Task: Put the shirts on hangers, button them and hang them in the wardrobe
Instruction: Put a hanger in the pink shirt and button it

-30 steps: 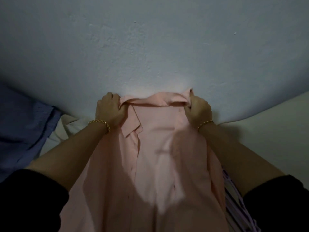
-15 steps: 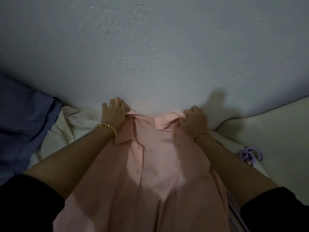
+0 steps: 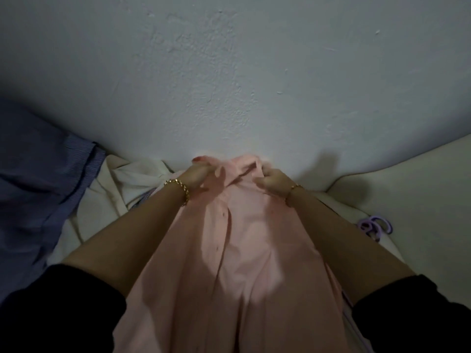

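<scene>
Both hands have drawn inward, and the pink shirt (image 3: pixel 237 250) they held up by the shoulders now lies front-up along the bed (image 3: pixel 420 200), its collar bunched at the far end against the wall. That suggests the spreading is over and work at the neck is starting, whether hanger or top button I cannot tell. A blue shirt (image 3: pixel 38 187) lies far left, with a cream garment (image 3: pixel 127 179) between it and the pink one. The left hand (image 3: pixel 196 174) and right hand (image 3: pixel 274 180) are curled, each pinching collar cloth. Lilac hangers (image 3: pixel 374 224) rest just right of the shirt. No label or writing is legible.
</scene>
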